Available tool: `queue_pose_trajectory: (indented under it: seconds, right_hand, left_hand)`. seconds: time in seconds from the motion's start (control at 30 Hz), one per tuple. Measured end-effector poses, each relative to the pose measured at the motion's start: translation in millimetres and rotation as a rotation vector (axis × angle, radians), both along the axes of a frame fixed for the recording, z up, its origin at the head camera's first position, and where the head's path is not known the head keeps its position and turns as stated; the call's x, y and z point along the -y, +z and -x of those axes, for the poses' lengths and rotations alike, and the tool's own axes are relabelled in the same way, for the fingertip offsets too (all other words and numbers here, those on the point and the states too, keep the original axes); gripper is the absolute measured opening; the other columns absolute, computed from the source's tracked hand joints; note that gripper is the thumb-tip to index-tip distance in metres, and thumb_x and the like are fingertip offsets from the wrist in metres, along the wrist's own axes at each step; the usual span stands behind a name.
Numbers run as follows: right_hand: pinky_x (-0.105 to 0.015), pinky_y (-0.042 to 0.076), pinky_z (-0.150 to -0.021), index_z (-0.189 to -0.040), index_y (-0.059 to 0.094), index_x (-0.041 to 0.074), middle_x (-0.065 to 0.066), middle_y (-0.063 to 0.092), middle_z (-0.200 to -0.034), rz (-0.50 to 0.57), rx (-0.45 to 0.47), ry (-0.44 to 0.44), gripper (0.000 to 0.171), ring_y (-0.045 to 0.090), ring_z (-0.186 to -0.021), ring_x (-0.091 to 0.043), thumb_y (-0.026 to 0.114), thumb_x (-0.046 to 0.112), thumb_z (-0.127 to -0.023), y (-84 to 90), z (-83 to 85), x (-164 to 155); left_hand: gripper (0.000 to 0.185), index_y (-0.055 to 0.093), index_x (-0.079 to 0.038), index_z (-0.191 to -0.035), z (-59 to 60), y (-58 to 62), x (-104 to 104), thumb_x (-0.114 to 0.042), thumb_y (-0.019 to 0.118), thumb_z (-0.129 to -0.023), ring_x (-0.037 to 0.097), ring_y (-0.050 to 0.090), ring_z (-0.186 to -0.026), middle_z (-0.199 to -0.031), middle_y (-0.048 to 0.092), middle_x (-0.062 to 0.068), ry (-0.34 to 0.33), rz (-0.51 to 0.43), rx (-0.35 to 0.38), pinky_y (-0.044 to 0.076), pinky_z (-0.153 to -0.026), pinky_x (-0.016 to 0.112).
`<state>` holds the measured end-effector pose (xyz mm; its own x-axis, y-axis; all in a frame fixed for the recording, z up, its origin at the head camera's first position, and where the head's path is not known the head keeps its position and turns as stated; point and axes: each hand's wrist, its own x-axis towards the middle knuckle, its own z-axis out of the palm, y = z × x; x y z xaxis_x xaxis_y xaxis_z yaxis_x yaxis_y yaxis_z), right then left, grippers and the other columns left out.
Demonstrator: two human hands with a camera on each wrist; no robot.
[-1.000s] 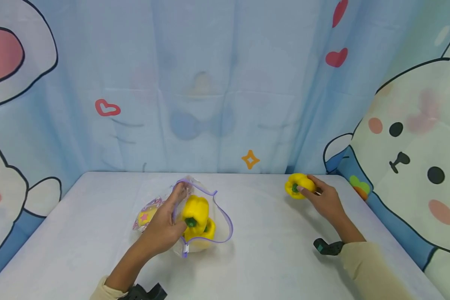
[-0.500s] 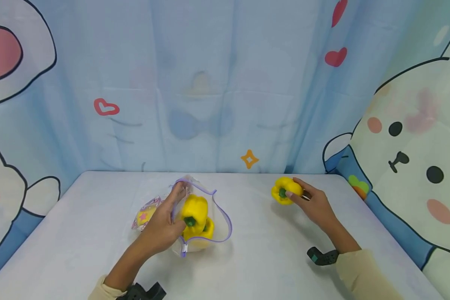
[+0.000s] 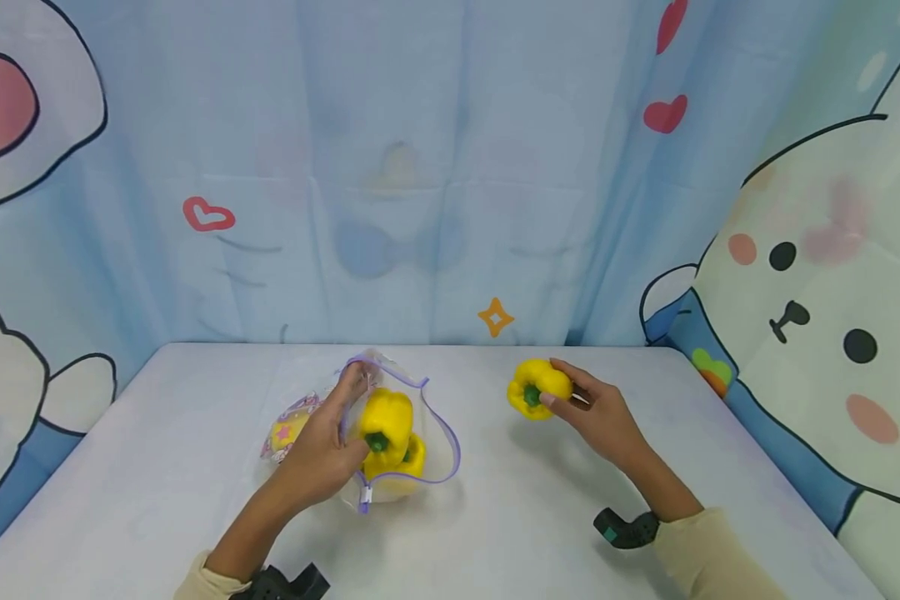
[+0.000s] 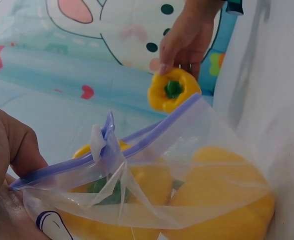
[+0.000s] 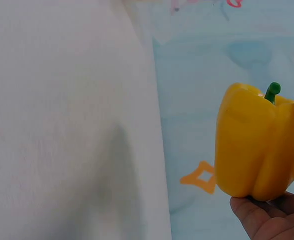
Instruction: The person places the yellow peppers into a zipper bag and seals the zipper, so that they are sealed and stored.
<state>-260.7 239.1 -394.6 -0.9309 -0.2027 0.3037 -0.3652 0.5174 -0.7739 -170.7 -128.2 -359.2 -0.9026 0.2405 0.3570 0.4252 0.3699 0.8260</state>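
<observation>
My left hand grips the rim of a clear zip bag with a purple zip edge, its mouth spread wide. Two yellow bell peppers lie inside: an upper bell pepper with a green stem, and a lower bell pepper partly behind it. To the right, my right hand holds a third yellow bell pepper above the table, thumb near its green stem. The right wrist view shows this held pepper with fingertips under it. In the left wrist view it appears just beyond the bag's purple zip edge.
The white table carries the bag, with a printed part in pink and yellow showing left of the left hand. A light blue curtain with cartoon prints hangs behind the table's back edge.
My right hand has carried its bell pepper leftward and slightly down, nearer the bag. The left hand and the bag stay nearly where they were.
</observation>
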Motion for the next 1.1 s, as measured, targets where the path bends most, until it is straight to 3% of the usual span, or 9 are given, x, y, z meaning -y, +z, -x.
queue_pose_trajectory:
  seconds: [0.23, 0.83, 0.9, 0.97, 1.07, 1.1]
  right_hand:
    - [-0.029, 0.048, -0.092, -0.145, 0.046, 0.008, -0.015, 0.046, -0.144, 0.052, 0.014, 0.055, 0.062, 0.050, -0.126, -0.033, 0.068, 0.031, -0.091, 2.2, -9.9, 17]
    - [-0.030, 0.051, -0.089, -0.144, 0.048, 0.009, -0.009, 0.047, -0.145, 0.217, 0.038, 0.227, 0.056, 0.052, -0.125, -0.030, 0.068, 0.018, -0.092, 17.9, -38.1, 50]
    - [-0.029, 0.051, -0.089, -0.143, 0.048, 0.008, -0.009, 0.048, -0.144, 0.213, 0.028, 0.241, 0.056, 0.052, -0.125, -0.030, 0.067, 0.017, -0.092, 19.1, -40.4, 52]
    - [-0.030, 0.050, -0.090, -0.143, 0.049, 0.007, -0.010, 0.048, -0.144, 0.212, 0.017, 0.254, 0.055, 0.052, -0.125, -0.031, 0.067, 0.015, -0.092, 20.2, -41.8, 54]
    - [-0.029, 0.050, -0.090, -0.143, 0.049, 0.006, -0.012, 0.048, -0.143, 0.219, 0.018, 0.270, 0.054, 0.052, -0.125, -0.032, 0.066, 0.013, -0.092, 21.6, -42.8, 57]
    - [-0.029, 0.050, -0.090, -0.143, 0.049, 0.006, -0.012, 0.049, -0.143, 0.225, 0.023, 0.276, 0.053, 0.053, -0.124, -0.032, 0.065, 0.013, -0.092, 21.9, -43.1, 58]
  left_hand:
    - [0.089, 0.010, -0.005, -0.156, 0.9, -2.5, 1, 0.010, 0.051, -0.079, 0.026, 0.021, -0.144, -0.157, 0.025, 0.012, -0.008, -0.017, 0.018, 0.026, -0.111, 0.040]
    - [0.087, 0.011, -0.003, -0.155, 1.4, -3.4, 2, 0.011, 0.051, -0.079, 0.025, 0.025, -0.143, -0.158, 0.023, 0.011, -0.020, -0.028, -0.001, 0.023, -0.110, 0.034]
    - [0.087, 0.011, -0.003, -0.155, 1.5, -3.3, 2, 0.010, 0.051, -0.079, 0.025, 0.026, -0.143, -0.158, 0.023, 0.011, -0.021, -0.026, -0.001, 0.035, -0.106, 0.029]
    - [0.087, 0.011, -0.003, -0.155, 1.9, -2.9, 2, 0.010, 0.050, -0.079, 0.025, 0.027, -0.142, -0.158, 0.023, 0.010, -0.019, -0.024, -0.003, 0.047, -0.094, 0.024]
    - [0.088, 0.011, -0.005, -0.156, 2.7, -2.0, 1, 0.011, 0.050, -0.079, 0.024, 0.028, -0.142, -0.159, 0.022, 0.007, -0.021, -0.027, -0.003, 0.049, -0.083, 0.021]
    - [0.088, 0.012, -0.005, -0.156, 2.9, -1.8, 1, 0.011, 0.051, -0.079, 0.024, 0.028, -0.142, -0.159, 0.022, 0.006, -0.021, -0.029, -0.005, 0.049, -0.086, 0.021]
